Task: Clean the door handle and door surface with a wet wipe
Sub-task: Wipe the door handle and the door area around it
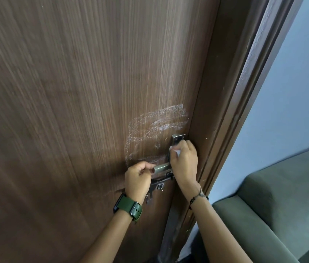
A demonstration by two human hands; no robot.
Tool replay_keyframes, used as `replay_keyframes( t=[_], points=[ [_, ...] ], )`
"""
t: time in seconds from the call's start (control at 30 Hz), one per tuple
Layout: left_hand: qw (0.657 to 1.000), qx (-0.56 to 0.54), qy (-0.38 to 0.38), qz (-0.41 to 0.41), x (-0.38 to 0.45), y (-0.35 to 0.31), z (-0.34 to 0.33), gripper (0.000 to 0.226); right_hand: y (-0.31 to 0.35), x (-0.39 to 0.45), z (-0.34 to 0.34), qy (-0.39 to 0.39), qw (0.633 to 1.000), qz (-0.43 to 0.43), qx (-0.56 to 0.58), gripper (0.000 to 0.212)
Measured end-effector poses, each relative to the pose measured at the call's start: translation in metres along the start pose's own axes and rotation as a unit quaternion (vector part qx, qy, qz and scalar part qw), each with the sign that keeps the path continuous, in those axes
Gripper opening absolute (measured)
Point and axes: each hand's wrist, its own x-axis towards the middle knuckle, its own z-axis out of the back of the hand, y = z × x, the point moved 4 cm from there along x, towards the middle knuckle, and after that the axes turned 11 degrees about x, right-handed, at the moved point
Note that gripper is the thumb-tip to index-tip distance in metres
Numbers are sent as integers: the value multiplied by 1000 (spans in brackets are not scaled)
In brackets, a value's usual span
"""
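A dark brown wood-grain door (74, 111) fills most of the view. White chalky smears (155, 128) mark it just above the metal lever handle (161, 167). My left hand (137, 177), with a green watch on the wrist, grips the free end of the lever. My right hand (185, 162) is closed around a white wet wipe (177, 152) and presses it against the handle's upright metal plate (177, 139). Most of the wipe is hidden inside my fist.
A metal slide bolt (159, 184) sits just under the handle. The brown door frame (235, 111) runs along the right. Beyond it are a pale blue wall (292, 92) and a grey-green sofa (283, 215) at the lower right.
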Motion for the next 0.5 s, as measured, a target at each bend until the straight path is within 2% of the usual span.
replay_keyframes(
  t=[0.17,0.3,0.43,0.5],
  points=[
    [1000,-17,6,1,-2,-3,2,45,11,16,1,-30,1000,4,-7,12],
    [1000,-9,28,-9,-5,-3,6,47,9,-2,-7,-2,999,-8,-46,2],
    [998,16,57,-17,-6,-3,9,43,20,12,-2,-50,997,32,-55,8],
    [997,34,60,-20,-6,-2,9,37,17,6,-5,-27,998,24,-60,6]
  ],
)
